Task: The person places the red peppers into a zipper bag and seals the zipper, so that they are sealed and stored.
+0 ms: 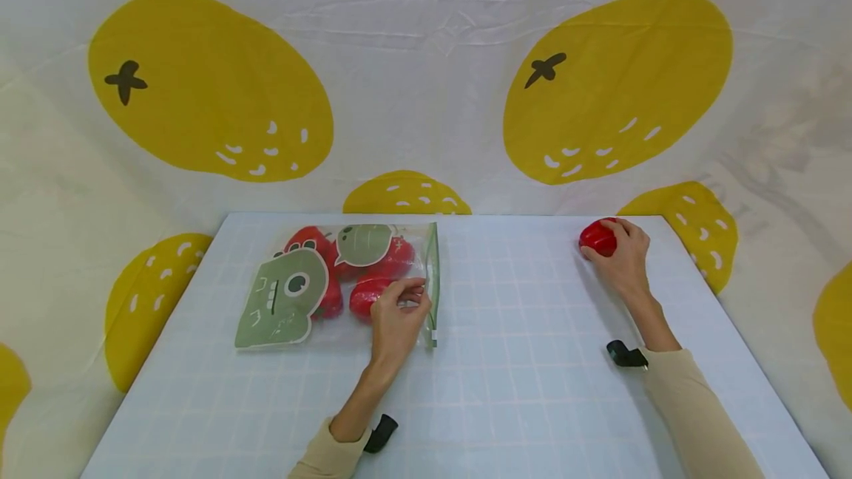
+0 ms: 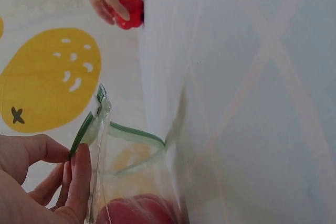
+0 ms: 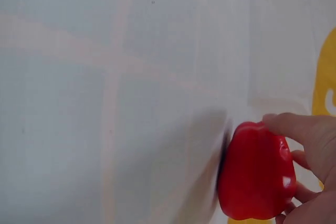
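A clear zip bag (image 1: 359, 338) with a green cartoon print lies on the left part of the table, holding several red bell peppers (image 1: 393, 259). My left hand (image 1: 398, 320) pinches the upper layer of the bag's green-edged opening between thumb and fingers. In the left wrist view the green zip edge (image 2: 137, 134) gapes apart, with a pepper (image 2: 139, 211) behind the clear film. Far to the right, my right hand (image 1: 622, 257) grips a single red bell pepper (image 1: 597, 239) near the table's back edge. The right wrist view shows this bell pepper (image 3: 257, 174) at or just above the tabletop; contact is unclear.
The table (image 1: 519, 390) has a pale, faintly checked cover. Behind it hangs a white cloth (image 1: 426, 117) with large yellow fruit prints. Black wrist cameras stick out from both sleeves, one by the left wrist (image 1: 381, 434) and one by the right sleeve (image 1: 626, 354).
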The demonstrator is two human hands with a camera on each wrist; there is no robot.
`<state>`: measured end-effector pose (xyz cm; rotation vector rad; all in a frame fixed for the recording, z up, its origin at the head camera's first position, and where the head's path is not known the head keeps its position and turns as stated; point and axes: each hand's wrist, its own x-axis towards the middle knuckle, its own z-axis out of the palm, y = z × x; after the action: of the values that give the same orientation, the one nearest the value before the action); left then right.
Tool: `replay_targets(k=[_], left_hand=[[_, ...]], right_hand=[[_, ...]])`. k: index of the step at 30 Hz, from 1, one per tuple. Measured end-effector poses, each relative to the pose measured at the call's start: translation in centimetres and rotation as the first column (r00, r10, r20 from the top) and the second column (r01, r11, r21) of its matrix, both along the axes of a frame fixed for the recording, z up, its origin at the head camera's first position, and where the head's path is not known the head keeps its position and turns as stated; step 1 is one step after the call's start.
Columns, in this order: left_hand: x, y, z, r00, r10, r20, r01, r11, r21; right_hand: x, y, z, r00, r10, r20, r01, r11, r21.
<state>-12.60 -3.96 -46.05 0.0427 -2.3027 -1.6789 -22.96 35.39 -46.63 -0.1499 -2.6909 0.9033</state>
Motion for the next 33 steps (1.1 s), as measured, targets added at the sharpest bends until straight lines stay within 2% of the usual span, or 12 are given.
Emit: replay_targets(k=[9,16,22,29,33], left_hand=[[-0.2,0.0,-0.2,1.0,-0.002,-0.002,0.002,1.0,0.001],[-0.1,0.0,-0.1,1.0,-0.007,-0.007,0.007,1.0,0.007],[0.0,0.0,0.0,1.0,-0.002,-0.006,0.002,1.0,-0.001],[-0.1,0.0,-0.1,1.0,0.001,0.002,-0.001,1.0,0.003],[-0.1,0.0,-0.2,1.0,0.001,0.006,-0.001,1.0,0.003]], right_hand=[[0.0,0.6,0.0,0.999,-0.033,0.004,0.033,0.999,-0.001],[-0.2,0.5,-0.2,0.999,-0.025,-0.042,0.025,1.0,0.014],[-0.1,0.7,-0.1,0.998,0.009,-0.061,-0.003,0.995,0.096],[-0.3,1.2,-0.1,0.992,0.081,-0.102,-0.057,0.974,0.221],[-0.3,1.3,-0.1,0.99,0.086,-0.115,-0.054,0.966,0.253]])
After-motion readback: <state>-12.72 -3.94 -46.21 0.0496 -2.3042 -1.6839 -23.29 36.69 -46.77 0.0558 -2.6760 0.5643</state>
